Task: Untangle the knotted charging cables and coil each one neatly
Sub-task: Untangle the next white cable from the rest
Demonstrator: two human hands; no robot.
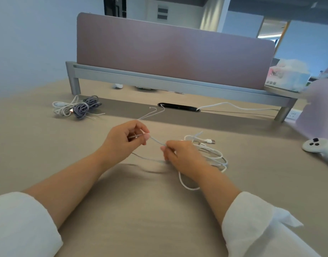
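Note:
A thin white cable (156,140) stretches between my two hands above the beige desk. My left hand (124,140) pinches it between thumb and fingers, and two thin ends run on from there toward the back (152,113). My right hand (179,154) pinches the same cable lower right. Behind and under my right hand lies a loose pile of white cables (213,154) with USB plugs (208,141) showing at its top. A slack part of the cable hangs blurred below my hands.
At the back left lie a white cable bundle (62,107) and a grey-purple coiled cable (83,107). A black cable slot (178,107) with a white cord sits under the partition shelf (159,80). A white controller (320,147) lies at the right edge.

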